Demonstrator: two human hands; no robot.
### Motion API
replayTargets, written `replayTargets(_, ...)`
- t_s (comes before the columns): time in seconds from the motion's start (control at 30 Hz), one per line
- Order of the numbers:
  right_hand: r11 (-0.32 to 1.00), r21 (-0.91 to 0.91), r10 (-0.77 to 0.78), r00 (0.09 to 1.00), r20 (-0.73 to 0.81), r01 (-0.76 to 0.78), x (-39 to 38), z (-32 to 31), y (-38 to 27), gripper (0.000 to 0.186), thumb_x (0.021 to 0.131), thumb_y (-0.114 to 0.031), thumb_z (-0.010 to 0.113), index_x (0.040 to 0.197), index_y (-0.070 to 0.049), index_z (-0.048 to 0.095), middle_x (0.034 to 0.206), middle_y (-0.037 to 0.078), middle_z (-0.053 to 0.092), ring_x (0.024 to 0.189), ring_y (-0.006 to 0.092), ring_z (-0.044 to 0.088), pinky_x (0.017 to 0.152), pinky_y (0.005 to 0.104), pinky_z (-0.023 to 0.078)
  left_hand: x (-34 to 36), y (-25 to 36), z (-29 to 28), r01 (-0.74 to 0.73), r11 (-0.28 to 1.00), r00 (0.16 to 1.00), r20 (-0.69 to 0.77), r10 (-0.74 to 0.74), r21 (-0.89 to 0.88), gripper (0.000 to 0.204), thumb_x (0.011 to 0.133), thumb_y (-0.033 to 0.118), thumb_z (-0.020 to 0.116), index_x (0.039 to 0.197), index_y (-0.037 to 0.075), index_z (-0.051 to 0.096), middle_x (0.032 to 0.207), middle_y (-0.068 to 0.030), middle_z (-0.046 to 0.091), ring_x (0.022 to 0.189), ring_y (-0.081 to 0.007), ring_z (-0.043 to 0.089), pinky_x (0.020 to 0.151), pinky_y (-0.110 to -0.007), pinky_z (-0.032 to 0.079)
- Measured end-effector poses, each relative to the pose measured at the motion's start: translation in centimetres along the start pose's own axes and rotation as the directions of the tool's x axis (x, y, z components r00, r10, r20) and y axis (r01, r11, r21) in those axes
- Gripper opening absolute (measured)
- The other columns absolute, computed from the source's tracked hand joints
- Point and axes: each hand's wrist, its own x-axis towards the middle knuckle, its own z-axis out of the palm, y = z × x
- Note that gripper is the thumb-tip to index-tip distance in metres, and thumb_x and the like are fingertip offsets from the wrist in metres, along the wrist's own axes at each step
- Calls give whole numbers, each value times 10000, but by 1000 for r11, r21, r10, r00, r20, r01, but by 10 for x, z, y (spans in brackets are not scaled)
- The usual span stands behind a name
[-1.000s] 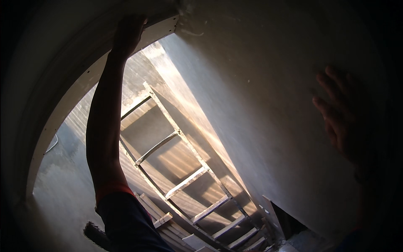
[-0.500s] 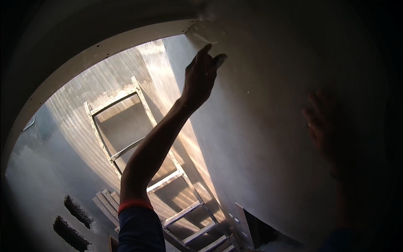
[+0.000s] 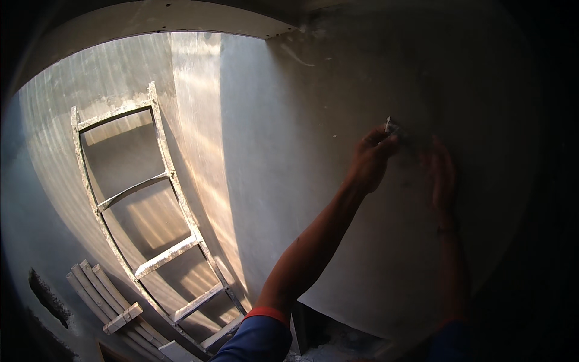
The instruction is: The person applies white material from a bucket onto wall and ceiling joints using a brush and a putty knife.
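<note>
My left hand [image 3: 373,158] is raised in front of the smooth grey wall [image 3: 283,169], its fingers pinched on a small pale, crumpled-looking piece [image 3: 391,125]. What the piece is made of cannot be made out in the dim light. To its right, my right hand [image 3: 443,175] is held up with the fingers stretched out and nothing visible in them. It is dark and somewhat blurred, close to the wall; whether it touches the surface I cannot tell.
A worn wooden ladder [image 3: 166,253] leans against the sunlit wall at left. Beside its foot lie several bundled poles [image 3: 108,289]. A rough hole [image 3: 48,295] is cut in the left wall. Overhead runs a pale beam [image 3: 223,21]; a dark opening [image 3: 325,332] shows low down.
My left hand has moved right and down from the upper wall toward my right hand, and the pale piece now shows in its fingers. The view has shifted, with the ladder further left.
</note>
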Motion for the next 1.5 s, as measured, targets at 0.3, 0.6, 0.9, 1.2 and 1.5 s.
replayTargets(0.3, 903, 145, 258, 781, 569, -404, 66, -12, -9, 434, 1006, -385, 479, 1241, -36, 581, 919, 121, 699, 699, 187, 661, 584, 303, 509, 24, -5, -1, 31, 998, 946, 321, -48, 59, 227, 988, 142, 545, 1183, 33, 584, 1057, -72, 653, 943, -166, 590, 902, -351, 460)
replayTargets(0.6, 814, 302, 255, 773, 581, -496, 66, -27, -6, 464, 972, -348, 570, 1275, 2, 550, 985, 132, 689, 743, 193, 666, 562, 267, 509, 18, -5, 14, -40, 967, 968, 250, -25, 251, 222, 935, 104, 629, 1154, 64, 636, 1075, -29, 661, 1069, -131, 569, 1003, -336, 401)
replayTargets(0.9, 815, 292, 183, 700, 690, -501, 71, -22, -5, 474, 881, -262, 701, 1261, -28, 542, 944, 121, 669, 698, 165, 633, 567, 270, 503, 18, 0, -25, -229, 246, 772, 21, 636, 942, 554, 866, 134, 679, 1390, 118, 503, 1311, -116, 455, 1180, -244, 476, 1012, -401, 385)
replayTargets(1.2, 915, 23, 333, 785, 522, -403, 94, 25, -38, 445, 886, -264, 702, 1248, -43, 569, 894, 51, 649, 710, 115, 623, 622, 288, 508, 40, -13, -83, -9, -153, 740, 109, 663, 988, 806, 828, 450, 694, 1485, 191, 306, 1432, -149, 276, 1335, -378, 269, 1090, -510, 247)
replayTargets(1.5, 66, -599, -470, 554, 687, 798, 276, 197, -78, 245, 946, -143, 580, 1161, -48, 645, 900, 39, 640, 747, 125, 606, 692, 271, 520, 37, -11, -87, -142, -48, 704, 135, 697, 989, 684, 832, 373, 710, 1422, 197, 411, 1420, -149, 308, 1333, -375, 296, 1094, -498, 265)
